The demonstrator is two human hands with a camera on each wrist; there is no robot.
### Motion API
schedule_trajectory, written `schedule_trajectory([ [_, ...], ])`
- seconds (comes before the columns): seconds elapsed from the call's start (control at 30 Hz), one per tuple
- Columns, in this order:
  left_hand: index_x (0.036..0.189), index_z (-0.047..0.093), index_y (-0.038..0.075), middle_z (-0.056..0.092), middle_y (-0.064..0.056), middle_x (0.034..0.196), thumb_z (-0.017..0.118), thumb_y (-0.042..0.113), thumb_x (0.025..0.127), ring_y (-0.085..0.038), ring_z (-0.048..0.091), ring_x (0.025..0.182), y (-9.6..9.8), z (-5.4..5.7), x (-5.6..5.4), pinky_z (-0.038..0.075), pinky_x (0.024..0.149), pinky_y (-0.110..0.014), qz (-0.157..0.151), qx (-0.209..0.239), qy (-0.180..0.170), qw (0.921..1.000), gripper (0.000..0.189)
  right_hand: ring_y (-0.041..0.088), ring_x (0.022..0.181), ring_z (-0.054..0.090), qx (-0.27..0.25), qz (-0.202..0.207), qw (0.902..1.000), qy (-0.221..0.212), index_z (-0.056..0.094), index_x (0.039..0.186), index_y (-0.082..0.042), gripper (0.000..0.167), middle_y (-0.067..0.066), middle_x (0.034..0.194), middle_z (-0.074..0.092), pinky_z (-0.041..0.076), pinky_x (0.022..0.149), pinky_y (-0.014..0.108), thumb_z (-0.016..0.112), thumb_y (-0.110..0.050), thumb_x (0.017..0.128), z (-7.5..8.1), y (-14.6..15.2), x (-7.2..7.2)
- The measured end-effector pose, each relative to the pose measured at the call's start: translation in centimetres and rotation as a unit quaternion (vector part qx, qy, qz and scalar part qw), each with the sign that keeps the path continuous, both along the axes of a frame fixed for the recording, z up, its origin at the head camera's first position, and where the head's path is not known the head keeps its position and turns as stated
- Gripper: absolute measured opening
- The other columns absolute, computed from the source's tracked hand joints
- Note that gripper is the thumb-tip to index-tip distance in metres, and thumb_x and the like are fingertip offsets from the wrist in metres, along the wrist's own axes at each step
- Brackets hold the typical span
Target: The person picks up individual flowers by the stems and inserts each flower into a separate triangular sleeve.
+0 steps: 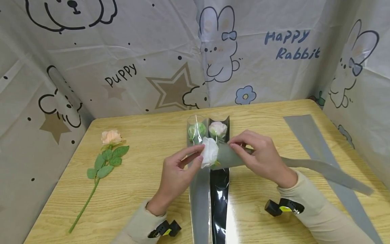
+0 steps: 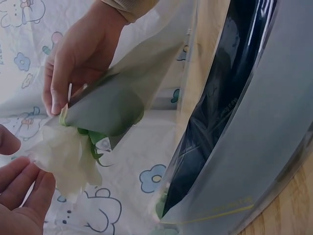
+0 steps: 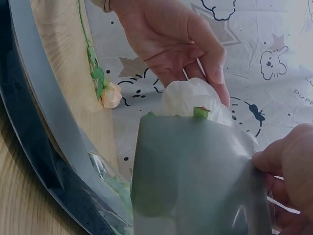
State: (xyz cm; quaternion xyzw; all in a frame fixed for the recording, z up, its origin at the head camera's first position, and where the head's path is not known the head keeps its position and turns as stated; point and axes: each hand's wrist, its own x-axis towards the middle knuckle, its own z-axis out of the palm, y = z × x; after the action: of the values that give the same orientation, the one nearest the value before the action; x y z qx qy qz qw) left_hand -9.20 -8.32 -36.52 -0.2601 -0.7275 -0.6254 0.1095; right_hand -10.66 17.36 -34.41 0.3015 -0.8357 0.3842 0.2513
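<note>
A white artificial rose (image 1: 210, 152) sits at the open end of a grey flower sleeve (image 1: 231, 156), its green leaves and stem inside the translucent wrap. With fingertips and thumb at the petals, my left hand (image 1: 180, 174) holds the bloom from the left. My right hand (image 1: 258, 156) pinches the sleeve's edge just below the flower head; the right wrist view shows the thumb (image 3: 268, 159) on that edge. Beneath them lie two wrapped flowers, a green one (image 1: 196, 131) in a grey sleeve and a pale pink one (image 1: 217, 129) in a black sleeve.
A peach rose (image 1: 111, 137) with a long leafy stem lies on the wooden table (image 1: 146, 142) at the left. Another flat grey sleeve (image 1: 307, 142) lies at the right. A patterned cloth (image 1: 158, 44) hangs around the table's back and sides.
</note>
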Motion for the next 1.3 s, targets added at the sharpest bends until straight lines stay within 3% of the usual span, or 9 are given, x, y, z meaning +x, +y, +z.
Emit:
schedule_trajectory([
  [0.3, 0.119, 0.071, -0.007, 0.074, -0.023, 0.123, 0.068, -0.01, 0.091, -0.034, 0.073, 0.116, 0.25, 0.0, 0.11, 0.06, 0.098, -0.03, -0.013, -0.006, 0.017, 0.9997, 0.029, 0.003, 0.075, 0.063, -0.007, 0.005, 0.9999, 0.009, 0.076, 0.096, -0.009, 0.007, 0.0, 0.09, 0.075, 0.053, 0.063, 0.011, 0.075, -0.003, 0.092, -0.37, -0.26, -0.01],
  [0.63, 0.118, 0.071, -0.008, 0.075, -0.024, 0.121, 0.068, -0.01, 0.091, -0.033, 0.074, 0.114, 0.45, -0.23, -0.01, 0.061, 0.096, -0.031, -0.019, -0.007, 0.03, 0.9994, 0.027, 0.004, 0.074, 0.063, -0.004, 0.011, 0.9999, 0.01, 0.077, 0.094, -0.008, 0.022, -0.001, 0.086, 0.073, 0.056, 0.069, 0.009, 0.071, 0.008, 0.08, -0.44, -0.19, 0.19],
  [0.8, 0.118, 0.072, -0.006, 0.075, -0.022, 0.12, 0.069, -0.009, 0.091, -0.031, 0.075, 0.114, 0.48, -0.42, -0.03, 0.061, 0.096, -0.03, -0.011, -0.013, 0.03, 0.9994, 0.027, 0.002, 0.076, 0.064, 0.003, 0.014, 0.9999, 0.002, 0.078, 0.09, -0.013, 0.021, -0.003, 0.086, 0.072, 0.056, 0.067, 0.01, 0.072, 0.006, 0.082, -0.31, -0.19, 0.28],
  [1.03, 0.118, 0.075, 0.001, 0.077, -0.015, 0.12, 0.071, -0.005, 0.092, -0.028, 0.076, 0.112, 0.21, -0.55, -0.23, 0.061, 0.094, -0.027, 0.026, -0.032, 0.013, 0.9991, 0.027, 0.003, 0.075, 0.065, -0.016, 0.019, 0.9996, 0.015, 0.078, 0.088, -0.01, 0.014, -0.002, 0.084, 0.072, 0.056, 0.069, 0.009, 0.081, 0.002, 0.082, -0.21, -0.15, 0.12],
  [1.3, 0.119, 0.074, -0.002, 0.076, -0.018, 0.121, 0.07, -0.006, 0.092, -0.03, 0.076, 0.111, 0.37, -0.62, -0.13, 0.063, 0.09, -0.029, 0.013, -0.037, 0.027, 0.9988, 0.027, 0.002, 0.077, 0.066, -0.014, 0.029, 0.9994, 0.014, 0.078, 0.093, -0.01, 0.013, 0.0, 0.089, 0.075, 0.056, 0.068, 0.009, 0.081, 0.0, 0.085, -0.03, -0.06, 0.07],
])
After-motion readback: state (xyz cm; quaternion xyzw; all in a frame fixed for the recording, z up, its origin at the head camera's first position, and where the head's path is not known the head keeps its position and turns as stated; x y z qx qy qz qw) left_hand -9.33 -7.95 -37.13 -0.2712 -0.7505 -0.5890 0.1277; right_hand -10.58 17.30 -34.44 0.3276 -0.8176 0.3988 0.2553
